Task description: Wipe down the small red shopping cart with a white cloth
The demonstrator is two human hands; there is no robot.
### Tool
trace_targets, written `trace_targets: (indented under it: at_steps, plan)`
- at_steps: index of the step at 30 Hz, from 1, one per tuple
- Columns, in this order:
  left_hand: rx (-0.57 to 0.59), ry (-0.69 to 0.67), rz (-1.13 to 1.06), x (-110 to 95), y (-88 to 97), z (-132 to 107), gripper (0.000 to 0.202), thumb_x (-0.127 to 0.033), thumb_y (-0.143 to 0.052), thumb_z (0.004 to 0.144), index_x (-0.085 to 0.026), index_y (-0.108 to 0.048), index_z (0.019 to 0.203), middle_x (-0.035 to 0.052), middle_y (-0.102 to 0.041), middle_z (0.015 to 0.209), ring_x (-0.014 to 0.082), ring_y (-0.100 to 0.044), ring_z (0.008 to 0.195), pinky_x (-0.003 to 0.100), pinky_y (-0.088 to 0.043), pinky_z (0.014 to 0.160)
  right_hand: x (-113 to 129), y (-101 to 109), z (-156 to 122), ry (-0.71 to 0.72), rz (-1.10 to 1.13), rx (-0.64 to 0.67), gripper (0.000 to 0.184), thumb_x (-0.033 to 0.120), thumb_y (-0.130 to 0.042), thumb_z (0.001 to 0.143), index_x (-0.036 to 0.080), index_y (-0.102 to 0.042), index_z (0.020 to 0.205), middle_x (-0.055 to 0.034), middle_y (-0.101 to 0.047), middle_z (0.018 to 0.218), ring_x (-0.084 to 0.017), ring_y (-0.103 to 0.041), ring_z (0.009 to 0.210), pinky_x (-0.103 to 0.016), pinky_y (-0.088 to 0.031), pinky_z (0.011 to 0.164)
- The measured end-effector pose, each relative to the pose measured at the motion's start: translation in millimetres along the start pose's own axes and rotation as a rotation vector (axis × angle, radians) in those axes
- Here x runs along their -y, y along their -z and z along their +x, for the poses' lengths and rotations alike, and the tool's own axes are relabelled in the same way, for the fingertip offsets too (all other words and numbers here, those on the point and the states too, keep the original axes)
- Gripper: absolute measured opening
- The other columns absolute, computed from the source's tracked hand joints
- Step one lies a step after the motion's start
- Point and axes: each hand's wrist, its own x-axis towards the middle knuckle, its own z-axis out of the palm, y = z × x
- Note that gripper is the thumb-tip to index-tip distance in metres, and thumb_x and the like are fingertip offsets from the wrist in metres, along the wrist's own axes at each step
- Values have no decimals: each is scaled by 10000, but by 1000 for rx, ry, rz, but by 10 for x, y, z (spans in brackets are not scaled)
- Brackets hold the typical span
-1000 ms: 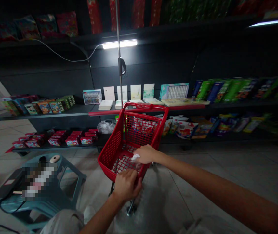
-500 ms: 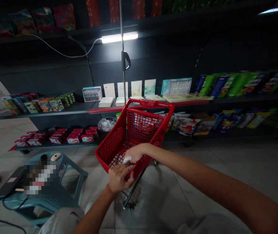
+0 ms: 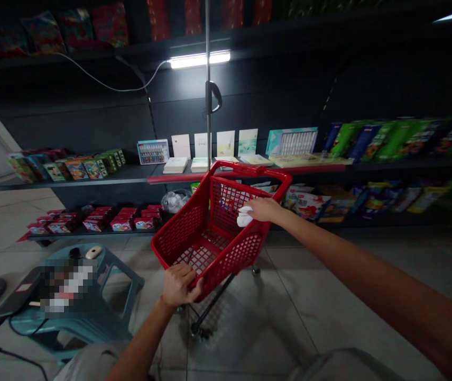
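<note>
My left hand (image 3: 180,286) is clamped on the near rim of a red plastic mesh shopping cart (image 3: 249,170), its fingers (image 3: 186,283) curled tightly over the edge. My right hand (image 3: 264,209) reaches across the basket towards its far right corner, and its fingers (image 3: 252,204) are pressed together, pinching a crumpled white wad (image 3: 245,216) of tissue or cloth — I can't tell which. The wad hangs just inside the red mesh, near the far wall. The cart is tilted towards me on its slim metal frame (image 3: 210,307), with a small caster (image 3: 196,330) on the grey tile floor (image 3: 289,317).

To my left stands a teal plastic stool (image 3: 125,288) carrying a white oval computer mouse (image 3: 93,252) and a pixelated object, too blurred to name. Ahead, long dark metal shelves (image 3: 91,182) hold rows of colourful boxes (image 3: 77,169), pale cards (image 3: 226,144) and red packs (image 3: 122,219), lit by a white tube light (image 3: 199,59).
</note>
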Motion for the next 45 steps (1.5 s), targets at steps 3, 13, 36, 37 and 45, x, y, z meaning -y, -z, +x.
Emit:
trace_targets:
  at_steps: [3, 13, 36, 37, 45]
  plan:
    - [80, 5, 24, 160, 115, -104, 298, -257, -578, 935, -215, -523, 645, 16, -527, 633, 162, -462, 624, 339, -337, 590, -48, -8, -93, 80, -65, 116, 226, 368, -628, 958, 219, -744, 1082, -54, -760, 1120, -229, -694, 1007, -355, -496, 922]
    - [128, 329, -43, 558, 220, -224, 194, -301, -483, 1026, -229, -658, 985, 38, -642, 950, 219, -576, 1035, 543, -342, 1207, 88, -127, -484, 203, -146, -48, 300, 367, -509, 1004, 203, -691, 1178, -94, -731, 1205, -252, -653, 1105, -370, -375, 934]
    - [512, 459, 3, 607, -139, 408, 255, -378, -710, 875, -258, -545, 1029, 57, -583, 1175, 236, -512, 1242, 358, -562, 878, -157, -365, -1069, -185, 3, -656, 343, 275, -569, 941, 175, -631, 1263, -137, -647, 1065, -305, -549, 1040, -405, -360, 903]
    - [526, 458, 1, 611, -174, 438, 246, -370, -709, 874, -255, -540, 1011, 58, -582, 1179, 238, -507, 1253, 362, -565, 879, -153, -377, -1062, -206, 2, -641, 359, 287, -572, 940, 170, -624, 1275, -139, -649, 1073, -308, -549, 1039, -401, -364, 885]
    - [556, 416, -50, 608, -392, 605, 261, -302, -727, 846, -247, -532, 1010, 83, -580, 1252, 260, -470, 1331, 405, -581, 926, 777, -637, -1061, 6, 85, -259, 453, 254, -517, 976, 179, -563, 1420, -155, -613, 1209, -296, -538, 1096, -367, -412, 974]
